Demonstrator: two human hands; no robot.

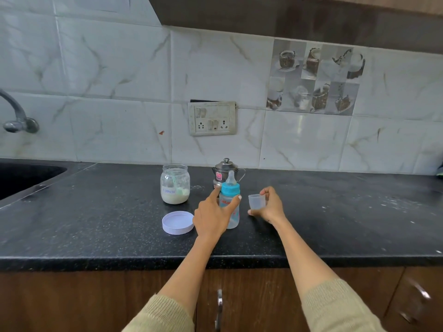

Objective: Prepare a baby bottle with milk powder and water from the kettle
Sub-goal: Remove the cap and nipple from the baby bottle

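A baby bottle with a blue collar and a clear teat stands upright on the black counter. My left hand wraps around its body, thumb across the front and index finger raised behind it. My right hand holds the bottle's clear cap just right of the bottle, its mouth facing up. An open glass jar of white milk powder with a scoop inside stands to the left. A small steel kettle stands behind the bottle.
The jar's white lid lies upside down on the counter left of my left hand. A dark sink and a tap are at the far left. A switch panel is on the tiled wall.
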